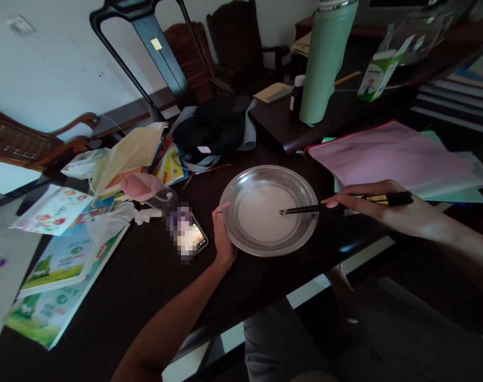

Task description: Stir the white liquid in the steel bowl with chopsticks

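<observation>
A round metal basin (229, 212) stands on the dark table, with a whitish, cloudy layer (261, 212) covering its bottom. My left hand (224, 239) holds the basin by its left rim, thumb over the edge and fingers under the side. From the right, my right hand (385, 207) is closed around a pair of black chopsticks (305, 209) with gold bands. The chopstick tips dip into the whitish layer near the basin's middle. To the left of my left hand lies a phone (196, 236) with its screen lit and partly blurred out.
Workbooks (66, 276), a tissue pack (54, 209) and a pink cup-like item (141, 188) lie left. Behind the basin sits a black bag (212, 127). A green tumbler (325, 63) stands at the back, and a pink zip folder (388, 154) lies right. The table's front edge runs below the basin.
</observation>
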The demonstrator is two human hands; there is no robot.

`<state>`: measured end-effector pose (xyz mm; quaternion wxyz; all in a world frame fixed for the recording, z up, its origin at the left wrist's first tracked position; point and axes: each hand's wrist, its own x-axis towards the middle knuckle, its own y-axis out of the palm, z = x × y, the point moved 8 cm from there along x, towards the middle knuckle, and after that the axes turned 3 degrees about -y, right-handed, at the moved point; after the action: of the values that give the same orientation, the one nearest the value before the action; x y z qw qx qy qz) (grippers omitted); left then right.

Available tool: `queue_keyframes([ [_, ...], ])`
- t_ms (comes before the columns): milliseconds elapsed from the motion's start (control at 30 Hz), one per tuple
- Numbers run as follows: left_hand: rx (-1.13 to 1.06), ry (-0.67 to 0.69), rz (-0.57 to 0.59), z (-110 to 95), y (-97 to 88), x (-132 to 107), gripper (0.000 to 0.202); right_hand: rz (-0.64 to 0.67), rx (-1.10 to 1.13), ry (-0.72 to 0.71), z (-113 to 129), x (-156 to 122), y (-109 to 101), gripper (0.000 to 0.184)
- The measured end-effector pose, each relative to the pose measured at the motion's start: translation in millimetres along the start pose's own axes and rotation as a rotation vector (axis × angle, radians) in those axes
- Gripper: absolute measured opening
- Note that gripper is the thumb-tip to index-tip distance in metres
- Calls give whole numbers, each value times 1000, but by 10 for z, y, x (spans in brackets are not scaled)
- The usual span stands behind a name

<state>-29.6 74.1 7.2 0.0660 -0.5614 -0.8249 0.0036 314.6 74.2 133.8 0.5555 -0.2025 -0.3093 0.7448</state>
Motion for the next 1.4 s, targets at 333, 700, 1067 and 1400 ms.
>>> queue_keyframes([
  [333, 46, -41, -17, -47, -20, -38, 46, 41, 263, -150, 276, -39, 642, 36],
  [700, 31, -56, 24, -129, -4, -53, 49, -298, 101, -129, 225, -153, 302, 31],
  [1067, 95, 23, 13, -50, -24, -16, 42, -108, 266, -227, 269, -245, 535, 28],
  [1400, -11, -72, -4, -4, 10, -32, 45, -238, 237, -267, 168, -153, 509, 23],
])
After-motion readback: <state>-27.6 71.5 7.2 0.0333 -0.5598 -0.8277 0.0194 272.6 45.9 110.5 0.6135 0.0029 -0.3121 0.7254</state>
